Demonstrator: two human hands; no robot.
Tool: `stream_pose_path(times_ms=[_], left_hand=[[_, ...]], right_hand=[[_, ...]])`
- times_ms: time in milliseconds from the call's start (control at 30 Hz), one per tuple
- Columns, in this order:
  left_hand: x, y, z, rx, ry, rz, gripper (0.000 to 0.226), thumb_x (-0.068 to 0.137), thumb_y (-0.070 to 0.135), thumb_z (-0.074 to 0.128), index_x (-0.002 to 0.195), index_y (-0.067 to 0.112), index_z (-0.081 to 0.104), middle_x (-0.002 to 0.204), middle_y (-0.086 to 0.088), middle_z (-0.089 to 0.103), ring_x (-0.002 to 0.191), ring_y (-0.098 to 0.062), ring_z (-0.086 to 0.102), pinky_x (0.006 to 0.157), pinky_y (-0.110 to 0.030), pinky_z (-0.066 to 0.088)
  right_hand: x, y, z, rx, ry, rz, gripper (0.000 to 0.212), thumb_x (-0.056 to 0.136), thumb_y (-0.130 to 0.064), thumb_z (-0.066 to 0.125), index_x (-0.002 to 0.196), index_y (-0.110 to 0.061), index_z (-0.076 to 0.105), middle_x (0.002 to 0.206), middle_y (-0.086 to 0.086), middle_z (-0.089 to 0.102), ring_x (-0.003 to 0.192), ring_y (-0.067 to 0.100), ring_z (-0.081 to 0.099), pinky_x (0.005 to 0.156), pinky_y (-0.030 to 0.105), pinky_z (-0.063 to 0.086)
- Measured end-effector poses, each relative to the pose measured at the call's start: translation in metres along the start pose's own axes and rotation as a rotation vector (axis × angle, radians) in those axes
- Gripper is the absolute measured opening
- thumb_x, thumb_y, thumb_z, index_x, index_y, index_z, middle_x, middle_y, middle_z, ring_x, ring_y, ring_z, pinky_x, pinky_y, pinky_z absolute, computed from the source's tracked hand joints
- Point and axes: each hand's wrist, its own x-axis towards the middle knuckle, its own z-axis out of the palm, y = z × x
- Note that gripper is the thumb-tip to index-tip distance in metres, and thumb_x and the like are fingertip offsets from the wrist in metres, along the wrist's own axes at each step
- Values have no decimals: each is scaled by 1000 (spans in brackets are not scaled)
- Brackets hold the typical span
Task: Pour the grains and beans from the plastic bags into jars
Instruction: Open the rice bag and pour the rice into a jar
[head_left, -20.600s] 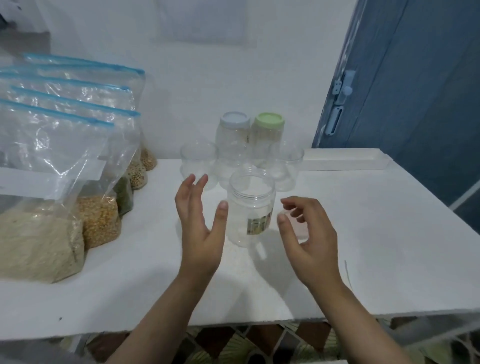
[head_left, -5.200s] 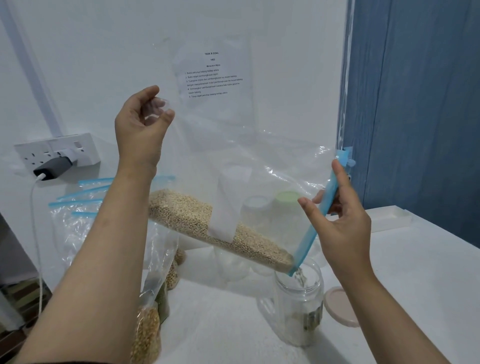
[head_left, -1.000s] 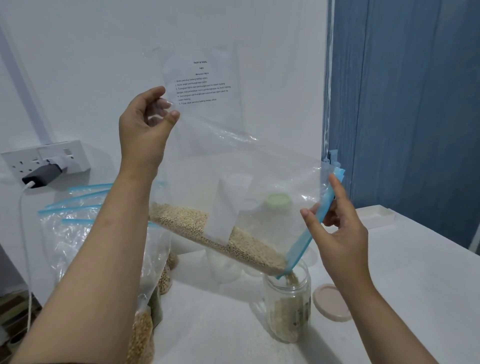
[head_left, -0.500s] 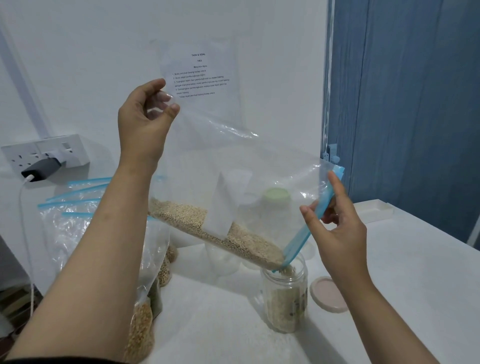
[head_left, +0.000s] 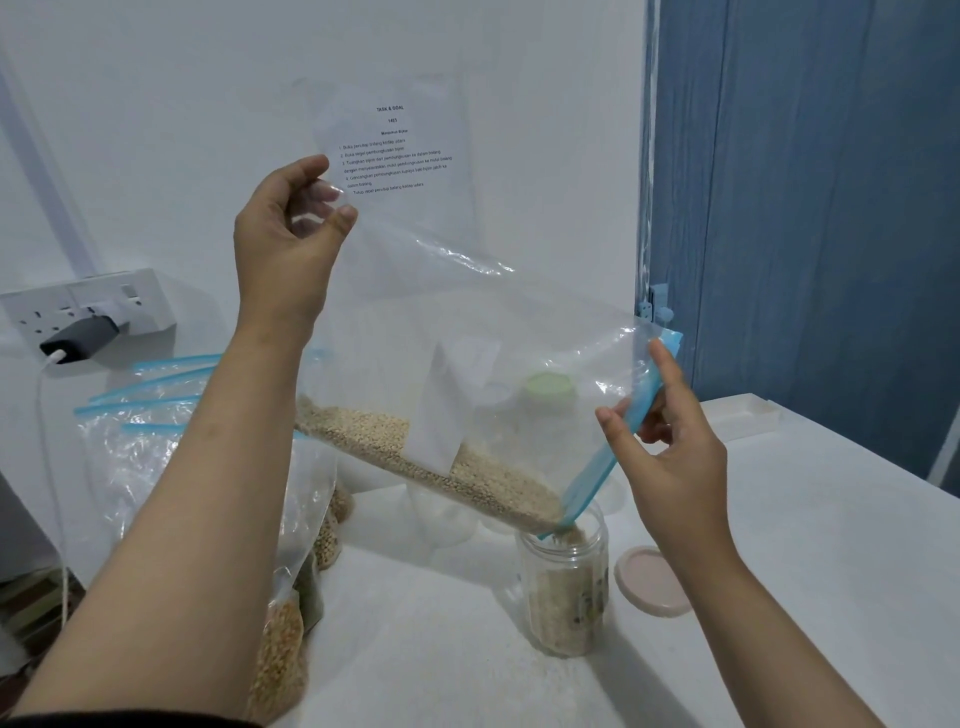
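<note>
Currently we see a white table (head_left: 779, 545) running out of frame at right and bottom, backed by a white wall (head_left: 156, 130) with one printed sheet (head_left: 397, 150), its small text too blurred to read. One blue door (head_left: 831, 208) is cut off at the right edge.

One clear bag (head_left: 467, 338) is held up over the table, tilted, long axis running from upper left down to lower right, blue zip strip (head_left: 613, 447) at the low end. Our left hand (head_left: 283, 244) pinches the raised closed corner between thumb and fingers. Our right hand (head_left: 670, 457) pinches the zip strip between thumb and forefinger, other fingers curled behind it.

Pale grain (head_left: 441, 467) lies along the bag's lower edge, partly hidden by a white label, and spills from the mouth into one open jar (head_left: 563, 587) standing upright on the table directly under it. The jar looks roughly two thirds full; the exact level is hard to read through the plastic.

Other bags (head_left: 156, 441) stand at left, four blue strips countable, contents mostly hidden behind our left forearm. At least one green-lidded jar (head_left: 550, 395) shows through the held bag; other clear jars behind it are too faint to count.

One pink lid (head_left: 652, 579) lies flat just right of the open jar. One white tray (head_left: 737, 415) sits near the door, partly hidden by our right hand. One socket (head_left: 78, 306) with a dark plug sits on the wall at left.
</note>
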Motion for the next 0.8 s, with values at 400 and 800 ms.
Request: stream_pose_path(times_ms=[400, 800], left_hand=[[-4, -1, -2, 34, 21, -3, 36, 87, 7, 70, 121, 15, 59, 97, 5, 62, 83, 2, 57, 76, -14, 44], [-8, -1, -2, 76, 36, 20, 36, 86, 11, 71, 120, 18, 59, 98, 5, 62, 86, 2, 58, 76, -15, 46]], right_hand=[[0, 2, -2, -24, -23, -7, 66, 90, -30, 69, 148, -41, 38, 93, -2, 54, 86, 18, 50, 77, 17, 50], [-2, 4, -5, -41, -31, -30, 64, 93, -27, 68, 142, -49, 35, 92, 5, 52, 83, 17, 47, 75, 20, 48]])
